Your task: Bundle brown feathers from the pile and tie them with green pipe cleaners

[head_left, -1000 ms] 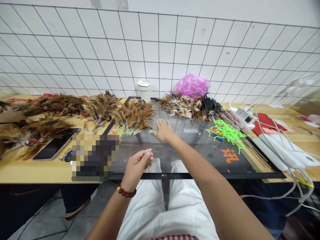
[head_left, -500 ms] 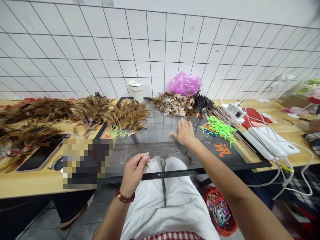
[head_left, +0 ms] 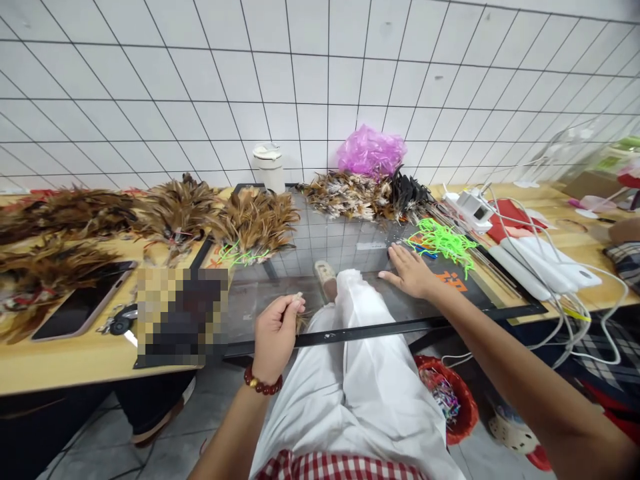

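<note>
My left hand (head_left: pixel 278 328) is closed in a pinch above the near edge of the dark glass top (head_left: pixel 320 267); a small pale tip shows at its fingers, with brownish wisps below, too small to name surely. My right hand (head_left: pixel 409 272) lies palm down with fingers spread on the glass, beside a tangle of bright green strips (head_left: pixel 443 241) and a blue item. Behind it rests a heap of mottled feathers (head_left: pixel 350 195) with black feathers (head_left: pixel 410 195) at its right. A brown feather bundle (head_left: pixel 257 223) sits left of the glass's middle.
More brown feather bundles (head_left: pixel 75 212) and a phone (head_left: pixel 83 303) are at the left. A white cup (head_left: pixel 271 169) and pink plastic bag (head_left: pixel 373 152) stand at the back. White cables and a power bank (head_left: pixel 555 263) lie right. A red basket (head_left: pixel 463 407) is below.
My right hand has moved right and nearer, now flat on the glass by the green strips. My left hand stays pinched. The view has tilted down slightly, and my legs have shifted.
</note>
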Demonstrator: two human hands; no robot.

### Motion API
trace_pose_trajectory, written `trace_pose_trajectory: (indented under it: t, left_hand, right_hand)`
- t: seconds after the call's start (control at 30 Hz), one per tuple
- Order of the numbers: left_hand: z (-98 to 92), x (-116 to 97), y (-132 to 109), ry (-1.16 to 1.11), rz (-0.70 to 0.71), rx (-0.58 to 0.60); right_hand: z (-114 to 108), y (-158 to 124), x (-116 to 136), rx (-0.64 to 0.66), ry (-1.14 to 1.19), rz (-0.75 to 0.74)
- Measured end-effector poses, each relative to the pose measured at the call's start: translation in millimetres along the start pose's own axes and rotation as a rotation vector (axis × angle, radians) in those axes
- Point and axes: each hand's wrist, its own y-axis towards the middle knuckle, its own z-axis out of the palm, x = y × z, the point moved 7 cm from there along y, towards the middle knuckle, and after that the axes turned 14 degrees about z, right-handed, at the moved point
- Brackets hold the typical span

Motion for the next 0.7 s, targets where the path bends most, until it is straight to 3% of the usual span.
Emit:
trace_pose_trajectory:
  t: [0.1, 0.13, 0.27, 0.37, 0.47, 0.57, 0.7]
  left_hand:
    - [-2.7, -3, 0, 0.026, 0.025, -0.016]
    - [-3.2, -5, 1, 0.036, 0.037, -0.017]
    - [-4.0, -10, 2, 0.070, 0.071, -0.014]
    - [-5.1, -12, 1, 0.085, 0.078, -0.017]
    - [-5.8, -12, 0, 0.099, 0.080, -0.001]
    - [-5.1, -13, 0, 0.093, 0.078, 0.031]
    - [-4.4, -13, 0, 0.094, 0.071, 0.057]
  right_hand:
    - [-22, -1, 7, 0.034, -0.108, 0.078]
    - [-31, 2, 22, 0.048, -0.115, 0.049]
    - [-65, 36, 107, -0.098, 0.068, -0.163]
    - [-54, 74, 156, -0.062, 0.114, -0.201]
    - [-32, 96, 181, 0.001, 0.147, -0.236]
    - [-15, 98, 169, 0.054, 0.168, -0.220]
    - [-2, 79, 97, -0.010, 0.142, -0.155]
